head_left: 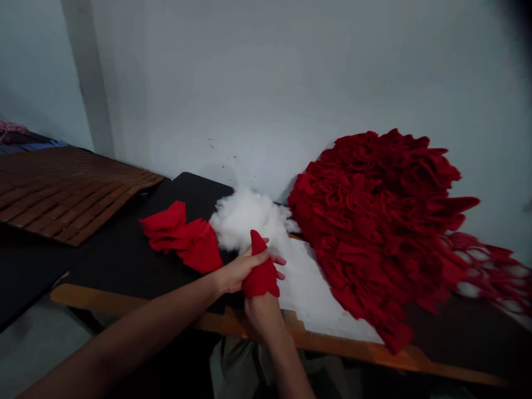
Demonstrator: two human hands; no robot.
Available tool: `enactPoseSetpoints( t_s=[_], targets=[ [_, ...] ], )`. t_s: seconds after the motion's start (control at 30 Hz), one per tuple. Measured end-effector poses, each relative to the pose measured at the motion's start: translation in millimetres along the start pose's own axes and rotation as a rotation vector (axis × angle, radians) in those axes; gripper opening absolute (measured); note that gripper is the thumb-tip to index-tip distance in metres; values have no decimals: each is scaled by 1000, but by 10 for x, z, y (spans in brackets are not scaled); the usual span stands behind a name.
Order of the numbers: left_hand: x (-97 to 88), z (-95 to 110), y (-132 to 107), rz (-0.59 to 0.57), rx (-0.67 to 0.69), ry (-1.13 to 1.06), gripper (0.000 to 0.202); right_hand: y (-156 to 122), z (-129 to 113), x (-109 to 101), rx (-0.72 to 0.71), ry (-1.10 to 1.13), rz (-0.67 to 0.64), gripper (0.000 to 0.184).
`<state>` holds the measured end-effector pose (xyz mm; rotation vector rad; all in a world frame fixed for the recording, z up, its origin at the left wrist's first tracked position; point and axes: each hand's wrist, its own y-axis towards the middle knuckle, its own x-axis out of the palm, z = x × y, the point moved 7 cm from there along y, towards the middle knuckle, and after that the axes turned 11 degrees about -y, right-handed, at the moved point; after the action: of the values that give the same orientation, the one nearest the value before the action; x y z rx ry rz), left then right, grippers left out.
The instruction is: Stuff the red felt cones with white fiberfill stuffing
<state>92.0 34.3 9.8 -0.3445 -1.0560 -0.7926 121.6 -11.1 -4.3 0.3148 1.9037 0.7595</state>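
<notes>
A small red felt pouch (260, 272) with a pointed tip and a scalloped lower edge is above the near edge of the table. My left hand (243, 270) grips it from the left, its thumb across the front and its fingers showing beyond the right side. Into the pouch's lower opening goes my right hand (262, 307); its fingers are hidden inside the fabric. Just behind both hands lies a fluffy heap of white stuffing (249, 216). Left of that, several red felt pieces (183, 238) lie loosely stacked on the black tabletop (112, 260).
A tall pile of red felt pieces (366, 221) leans against the wall (257, 100) on the right. Beyond it are red-and-white items (486, 266). A white sheet (316, 305) covers part of the table. A brown woven mat (70, 188) lies at the left.
</notes>
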Motion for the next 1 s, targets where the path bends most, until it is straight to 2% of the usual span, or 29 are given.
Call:
enactPoseSetpoints(
  t_s=[0.07,0.2,0.37,0.47,0.53,0.6,0.73,0.83,0.9,1.0],
  targets=[
    [10,-16,-1,-18,-15,9,57,18,26,-13,21,-34,-2,46],
    [28,53,13,0,-10,-90,45,19,14,-85,15,-73,12,50],
    [-53,238,29,126,170,-130,28,-64,-22,-195,-6,-51,97,49],
    [-40,292,4,119,261,-96,34,-48,-79,-134,-44,-15,-25,50],
    [20,274,-13,61,246,-71,41,3,-118,-100,-56,5,-126,52],
    [85,232,-32,0,196,-41,49,75,-159,-111,-77,-6,-173,53],
    [130,166,-61,-42,151,16,64,211,-220,-179,-138,-83,-130,55],
    [98,107,-53,-31,125,51,71,259,-180,-177,-97,-128,-86,52],
    [60,82,-35,-10,114,66,72,256,-136,-170,-47,-133,-67,50],
    [8,74,0,21,98,6,54,205,-93,-194,-5,-69,-35,50]
  ],
)
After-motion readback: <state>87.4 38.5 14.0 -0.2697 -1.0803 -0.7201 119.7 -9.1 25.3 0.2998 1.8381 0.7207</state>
